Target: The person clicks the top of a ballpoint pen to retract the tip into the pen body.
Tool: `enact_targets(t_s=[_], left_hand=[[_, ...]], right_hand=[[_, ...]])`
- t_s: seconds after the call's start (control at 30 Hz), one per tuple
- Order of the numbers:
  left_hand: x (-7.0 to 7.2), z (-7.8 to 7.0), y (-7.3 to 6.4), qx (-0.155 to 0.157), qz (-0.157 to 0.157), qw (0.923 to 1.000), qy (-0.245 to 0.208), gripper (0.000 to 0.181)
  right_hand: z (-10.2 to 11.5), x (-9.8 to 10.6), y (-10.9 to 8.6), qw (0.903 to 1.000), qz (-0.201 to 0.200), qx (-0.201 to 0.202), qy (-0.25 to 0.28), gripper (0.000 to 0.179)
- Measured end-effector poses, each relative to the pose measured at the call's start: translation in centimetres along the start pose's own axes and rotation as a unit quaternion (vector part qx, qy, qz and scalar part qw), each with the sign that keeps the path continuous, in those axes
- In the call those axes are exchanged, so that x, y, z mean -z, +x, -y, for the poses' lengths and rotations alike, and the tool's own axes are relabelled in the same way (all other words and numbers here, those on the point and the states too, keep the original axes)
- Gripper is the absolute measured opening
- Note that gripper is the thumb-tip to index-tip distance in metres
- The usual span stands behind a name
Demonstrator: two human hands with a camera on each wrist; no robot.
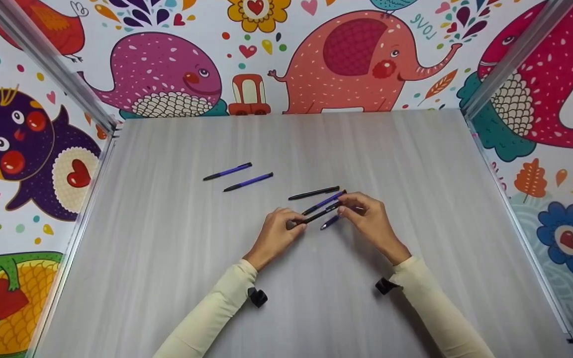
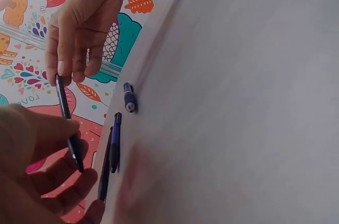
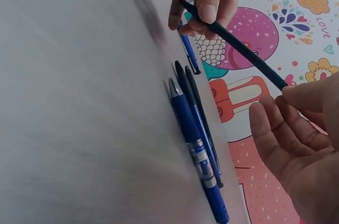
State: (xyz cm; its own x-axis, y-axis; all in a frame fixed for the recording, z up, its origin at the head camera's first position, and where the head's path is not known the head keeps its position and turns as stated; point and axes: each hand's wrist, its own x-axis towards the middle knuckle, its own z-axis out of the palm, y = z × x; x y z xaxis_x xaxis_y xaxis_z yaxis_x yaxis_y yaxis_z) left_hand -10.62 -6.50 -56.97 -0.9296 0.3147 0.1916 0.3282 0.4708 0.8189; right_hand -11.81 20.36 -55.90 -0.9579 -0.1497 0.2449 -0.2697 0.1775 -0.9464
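Both hands hold one black pen (image 1: 320, 214) above the table, tilted, between them. My left hand (image 1: 275, 232) pinches its tip end between thumb and fingers. At the other end, the thumb and fingertips of my right hand (image 1: 373, 223) pinch it. In the right wrist view the held pen (image 3: 246, 52) shows its dark barrel. Just beyond lie a second black pen (image 1: 314, 193) and a blue pen with black ends (image 1: 322, 203). A thicker blue pen with a silver tip (image 3: 186, 121) lies nearest the right hand, partly hidden by it in the head view.
Two blue-and-black pens (image 1: 228, 171) lie side by side further back on the left of the pale table (image 1: 177, 258). Metal posts (image 1: 510, 64) stand at the back corners, and printed cartoon walls (image 1: 167, 74) enclose the back and sides.
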Motion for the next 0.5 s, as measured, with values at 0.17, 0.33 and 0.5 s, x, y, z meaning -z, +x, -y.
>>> enact_targets(t_s=[0.17, 0.33, 0.5], left_hand=[[0.0, 0.4, -0.3, -0.012, 0.004, 0.9998, 0.015, 0.013], [-0.2, 1.7, -0.6, -0.047, -0.016, 0.9987, 0.011, 0.011], [-0.7, 3.4, -0.8, -0.096, -0.04, 0.9945, 0.012, 0.008]], right_hand=[[-0.3, 0.3, -0.6, 0.9993, 0.014, -0.004, -0.035, 0.021], [-0.8, 0.5, -1.2, 0.9971, 0.03, 0.007, -0.069, 0.017], [-1.5, 0.6, -1.9, 0.9932, 0.051, 0.024, -0.102, 0.017]])
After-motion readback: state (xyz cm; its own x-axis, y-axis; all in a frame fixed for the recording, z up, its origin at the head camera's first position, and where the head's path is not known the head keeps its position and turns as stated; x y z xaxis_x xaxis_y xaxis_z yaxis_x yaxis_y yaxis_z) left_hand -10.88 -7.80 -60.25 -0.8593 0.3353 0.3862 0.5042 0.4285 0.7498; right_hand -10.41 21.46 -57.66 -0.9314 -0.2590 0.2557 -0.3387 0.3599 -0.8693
